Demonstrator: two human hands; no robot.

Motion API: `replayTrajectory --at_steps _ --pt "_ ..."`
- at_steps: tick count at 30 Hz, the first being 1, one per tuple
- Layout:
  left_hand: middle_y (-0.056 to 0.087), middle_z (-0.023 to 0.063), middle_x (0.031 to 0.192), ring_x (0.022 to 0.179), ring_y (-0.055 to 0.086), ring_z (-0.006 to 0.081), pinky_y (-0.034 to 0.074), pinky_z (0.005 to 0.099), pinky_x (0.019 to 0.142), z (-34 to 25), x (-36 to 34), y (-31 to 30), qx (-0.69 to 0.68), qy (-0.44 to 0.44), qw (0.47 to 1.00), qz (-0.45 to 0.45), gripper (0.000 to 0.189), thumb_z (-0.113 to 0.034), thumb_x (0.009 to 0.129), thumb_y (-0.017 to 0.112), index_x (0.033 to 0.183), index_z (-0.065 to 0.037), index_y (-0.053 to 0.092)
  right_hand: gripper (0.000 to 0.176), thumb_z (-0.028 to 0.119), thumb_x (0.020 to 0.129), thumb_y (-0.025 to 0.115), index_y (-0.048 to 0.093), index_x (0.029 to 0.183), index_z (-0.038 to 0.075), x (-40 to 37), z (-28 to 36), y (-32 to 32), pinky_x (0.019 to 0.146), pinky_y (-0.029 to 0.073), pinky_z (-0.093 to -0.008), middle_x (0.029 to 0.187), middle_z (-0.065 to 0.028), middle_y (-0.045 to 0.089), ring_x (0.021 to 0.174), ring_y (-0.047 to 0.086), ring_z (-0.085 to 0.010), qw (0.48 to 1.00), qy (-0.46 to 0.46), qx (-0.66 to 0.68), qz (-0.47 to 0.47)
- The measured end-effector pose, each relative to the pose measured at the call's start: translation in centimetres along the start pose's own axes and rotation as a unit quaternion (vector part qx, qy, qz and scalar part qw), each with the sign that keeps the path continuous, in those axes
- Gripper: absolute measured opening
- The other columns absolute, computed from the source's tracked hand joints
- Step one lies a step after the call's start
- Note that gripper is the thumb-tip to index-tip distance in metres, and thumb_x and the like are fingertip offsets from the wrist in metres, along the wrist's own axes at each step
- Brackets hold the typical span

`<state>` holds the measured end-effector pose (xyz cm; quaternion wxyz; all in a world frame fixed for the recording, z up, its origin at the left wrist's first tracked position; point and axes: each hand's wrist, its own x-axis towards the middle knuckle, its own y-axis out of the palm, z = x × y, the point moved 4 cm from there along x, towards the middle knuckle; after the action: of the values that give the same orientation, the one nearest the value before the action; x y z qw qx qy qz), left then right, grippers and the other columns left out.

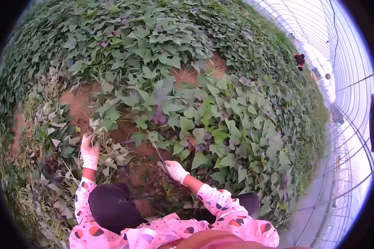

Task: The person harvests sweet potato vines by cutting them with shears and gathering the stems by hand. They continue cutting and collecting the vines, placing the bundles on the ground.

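My left hand (89, 150), in a white glove, is closed around some vine stems and leaves (100, 132) at the left of centre. My right hand (174, 170), also gloved in white, grips the dark handle of a thin-bladed tool (161, 157). The blade points up and to the left, its tip close to green leaves. Between the hands lie reddish soil (143, 151) and wilted, greyish leaves (116, 157).
Dense green vines (237, 120) cover the ground ahead and to the right. Pulled, tangled stems (29, 182) lie at the left. A person (299, 61) is far off at the upper right, near the greenhouse frame (353, 83). My dark-clad knees (112, 205) are below.
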<state>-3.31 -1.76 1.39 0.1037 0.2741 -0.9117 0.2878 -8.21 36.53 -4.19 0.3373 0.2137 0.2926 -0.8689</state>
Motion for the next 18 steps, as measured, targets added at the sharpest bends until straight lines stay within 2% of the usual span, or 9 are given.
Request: replayTrajectory --at_steps 1,2,3,4,7,8,12,15,18 --pt "0.056 0.0092 0.105 0.099 0.054 0.0189 0.044 0.0283 0.087 -0.6 2.0 -0.9 0.004 0.031 0.999 -0.028 0.024 -0.006 0.081 0.071 0.100 0.003 0.058 0.039 0.046 0.092 0.056 0.066 0.089 0.008 0.6 0.8 -1.4 0.057 0.048 -0.0273 0.067 -0.0018 0.062 0.059 0.059 -0.0107 0.999 -0.015 0.013 -0.030" --pt "0.060 0.0063 0.098 0.091 0.056 0.0151 0.044 0.0260 0.082 0.8 4.2 -1.0 -0.090 -0.003 0.996 -0.020 0.023 -0.009 0.082 0.071 0.098 0.003 0.061 0.039 0.044 0.093 0.056 0.064 0.086 0.006 -0.4 3.8 -3.0 0.053 0.046 -0.0254 0.066 -0.0019 0.061 0.057 0.058 -0.0102 0.983 0.053 0.175 -0.014" --pt "0.060 0.0063 0.098 0.091 0.056 0.0151 0.044 0.0260 0.082 -8.6 1.7 -0.2 -0.115 0.025 0.992 -0.035 0.023 -0.009 0.082 0.071 0.098 0.003 0.061 0.039 0.043 0.093 0.055 0.063 0.085 0.005 -9.1 2.9 -8.7 0.050 0.045 -0.0251 0.066 -0.0026 0.061 0.055 0.057 -0.0107 0.978 0.007 0.195 -0.073" --pt "0.062 0.0046 0.095 0.087 0.056 0.0130 0.045 0.0254 0.080 -12.6 2.7 -0.9 -0.140 -0.009 0.990 0.026 0.022 -0.010 0.082 0.072 0.099 0.002 0.063 0.039 0.042 0.092 0.058 0.062 0.085 0.003 -10.7 2.9 -9.7 0.047 0.043 -0.0271 0.060 -0.0027 0.056 0.049 0.053 -0.0132 0.954 -0.004 0.283 -0.100" --pt "0.066 0.0007 0.083 0.073 0.057 0.0076 0.047 0.0241 0.069 -23.6 4.4 -0.3 -0.150 -0.066 0.973 0.164 0.024 -0.014 0.082 0.073 0.101 0.000 0.067 0.034 0.036 0.091 0.060 0.062 0.086 0.003 -18.2 5.5 -13.7 0.047 0.043 -0.0252 0.062 -0.0021 0.057 0.050 0.053 -0.0096 0.955 -0.062 0.245 -0.158" --pt "0.067 0.0015 0.083 0.070 0.057 0.0073 0.047 0.0242 0.066 -27.4 4.7 0.5 -0.141 -0.007 0.969 0.203 0.026 -0.014 0.081 0.073 0.102 0.000 0.067 0.031 0.034 0.090 0.061 0.062 0.086 0.004 -20.4 6.0 -14.8 0.047 0.043 -0.0248 0.062 -0.0018 0.057 0.050 0.053 -0.0089 0.945 -0.086 0.258 -0.181" --pt "0.068 0.0021 0.083 0.072 0.058 0.0070 0.048 0.0247 0.066 -39.0 2.4 4.8 -0.150 0.003 0.921 0.359 0.027 -0.016 0.081 0.073 0.101 0.001 0.067 0.020 0.023 0.083 0.067 0.064 0.089 0.004 -26.9 5.8 -17.5 0.051 0.045 -0.0234 0.068 -0.0016 0.062 0.055 0.056 -0.0083 0.879 -0.166 0.344 -0.284" --pt "0.067 0.0015 0.083 0.070 0.058 0.0066 0.048 0.0237 0.063 -45.2 -2.8 9.0 -0.153 -0.023 0.869 0.471 0.027 -0.014 0.082 0.073 0.104 0.000 0.067 0.021 0.017 0.082 0.068 0.065 0.095 0.001 -31.7 6.9 -18.1 0.058 0.048 -0.0244 0.073 -0.0028 0.064 0.059 0.058 -0.0089 0.836 -0.267 0.365 -0.312" --pt "0.066 0.0008 0.082 0.069 0.057 0.0064 0.048 0.0238 0.062 -46.7 -8.4 14.6 -0.150 -0.003 0.830 0.537 0.028 -0.015 0.081 0.074 0.104 0.000 0.067 0.024 0.017 0.083 0.070 0.066 0.102 0.003 -34.5 7.1 -17.4 0.058 0.047 -0.0216 0.075 0.0009 0.063 0.064 0.057 -0.0059 0.855 -0.257 0.353 -0.279"
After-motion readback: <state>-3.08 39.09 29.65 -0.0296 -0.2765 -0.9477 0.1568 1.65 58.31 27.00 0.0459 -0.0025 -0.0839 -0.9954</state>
